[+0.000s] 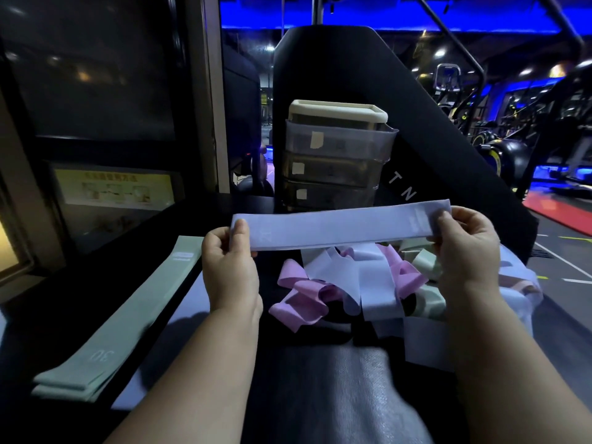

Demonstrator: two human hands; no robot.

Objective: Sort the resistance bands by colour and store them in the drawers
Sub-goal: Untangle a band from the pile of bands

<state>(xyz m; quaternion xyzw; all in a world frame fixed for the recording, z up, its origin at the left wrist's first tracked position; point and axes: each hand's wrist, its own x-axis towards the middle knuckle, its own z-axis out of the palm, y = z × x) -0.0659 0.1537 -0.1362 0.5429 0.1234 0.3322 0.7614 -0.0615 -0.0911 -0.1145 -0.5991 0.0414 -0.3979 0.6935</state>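
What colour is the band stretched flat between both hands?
Pale lavender-blue, with faint white print near its right end; the band shows best in the head view, held by left hand and right hand.

The lavender band (339,225) gripped by left hand (229,267) and right hand (464,251) bears white print beside each grip; left of it stacked bands (128,315) are pale green, beneath it the pile (368,283) mixes pink, lavender and green, beyond it drawers (333,168) are smoky grey, cream-topped.

A black padded surface (96,283) carries the sorting. A flat stack of green bands (118,322) lies at the near left, with a lavender band (150,363) flat just beside it on the right. A loose pile of pink, lavender and green bands (352,283) sits right of centre. A 3-drawer unit (333,168) stands at the far end.
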